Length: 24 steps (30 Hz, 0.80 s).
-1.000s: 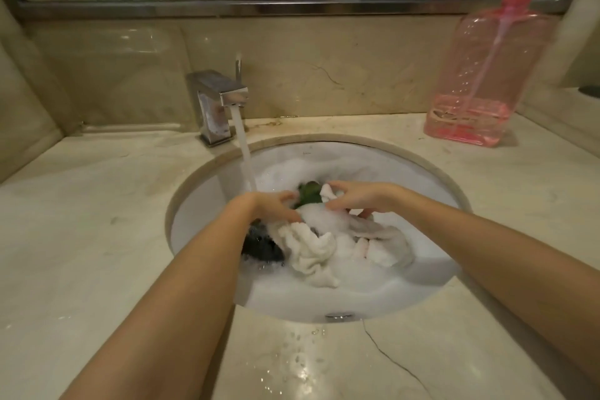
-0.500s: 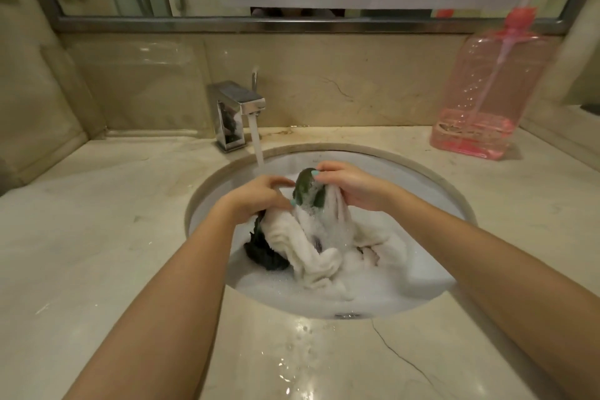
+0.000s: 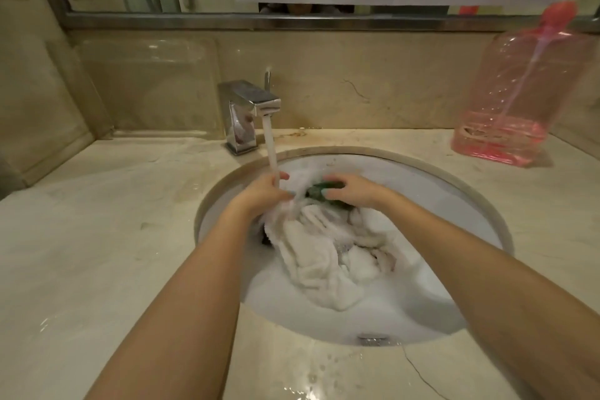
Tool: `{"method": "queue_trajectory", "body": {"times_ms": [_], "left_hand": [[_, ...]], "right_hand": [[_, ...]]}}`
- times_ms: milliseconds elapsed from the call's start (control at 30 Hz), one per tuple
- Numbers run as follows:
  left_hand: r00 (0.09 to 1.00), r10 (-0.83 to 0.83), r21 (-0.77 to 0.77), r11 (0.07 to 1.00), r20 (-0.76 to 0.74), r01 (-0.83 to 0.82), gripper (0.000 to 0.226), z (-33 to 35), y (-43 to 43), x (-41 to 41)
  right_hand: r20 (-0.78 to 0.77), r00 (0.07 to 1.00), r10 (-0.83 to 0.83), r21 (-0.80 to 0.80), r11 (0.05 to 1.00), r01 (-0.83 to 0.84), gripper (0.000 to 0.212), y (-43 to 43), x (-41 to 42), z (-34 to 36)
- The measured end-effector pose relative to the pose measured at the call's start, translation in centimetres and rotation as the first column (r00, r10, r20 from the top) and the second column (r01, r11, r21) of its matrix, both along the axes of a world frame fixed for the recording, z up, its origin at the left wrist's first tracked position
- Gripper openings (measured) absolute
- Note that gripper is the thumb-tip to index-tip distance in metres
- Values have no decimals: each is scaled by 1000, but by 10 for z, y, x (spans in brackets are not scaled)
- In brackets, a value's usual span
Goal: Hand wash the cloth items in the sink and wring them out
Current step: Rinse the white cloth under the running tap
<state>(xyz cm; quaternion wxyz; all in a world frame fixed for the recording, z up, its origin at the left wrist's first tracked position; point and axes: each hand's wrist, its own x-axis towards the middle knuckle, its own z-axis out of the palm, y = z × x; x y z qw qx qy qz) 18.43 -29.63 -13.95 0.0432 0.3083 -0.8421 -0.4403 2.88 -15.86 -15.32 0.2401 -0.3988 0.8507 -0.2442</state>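
Spotter: Cloth, the green cloth (image 3: 325,188), sits at the back of the sink (image 3: 438,195), above the white towel (image 3: 321,260) heaped in the basin. Its long axis runs left to right.
Note-taker: Who has it?
Spotter: Your right hand (image 3: 355,191), fingers curled over its right end. The free end points at your left hand (image 3: 261,195), just beside it under the tap stream (image 3: 271,153).
Note-taker: Left grip?
Spotter: Fingers bent, but water blurs them, so I cannot tell if they hold anything. My judgement: your left hand takes the free end, then you twist.
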Motion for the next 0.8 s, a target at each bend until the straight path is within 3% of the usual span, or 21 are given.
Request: {"method": "queue_trajectory", "body": {"times_ms": [100,167,233,367,433,533,600,700,800], "left_hand": [[940,-111,-49,990,324,134,48,-5,8,1],[939,-113,-133,978,324,163,31,-1,7,3],[972,-122,-162,974,203,156,15,4,5,6],[971,-51,125,989,-233,82,9,19,10,16],[902,65,221,975,-426,34,12,23,10,15],[744,277,350,935,-608,-61,16,27,5,14],[676,319,277,945,-664,-175,12,28,-1,15],[650,328,155,938,-685,-310,8,28,-5,15],[531,349,127,903,-772,-410,5,29,-8,15]], "right_hand": [[74,988,135,284,947,-150,65,-2,15,0],[21,983,180,313,933,-178,57,-3,21,3],[10,976,216,258,943,-212,47,-3,24,9],[-23,968,248,67,967,-246,55,-5,23,17],[59,969,239,-60,970,-235,50,-7,26,19],[216,951,223,-264,951,-163,27,-8,33,30],[270,951,149,-390,920,-33,19,-12,37,39],[150,988,45,-502,864,37,18,-23,43,43],[29,999,-43,-558,828,52,20,-38,55,51]]}}
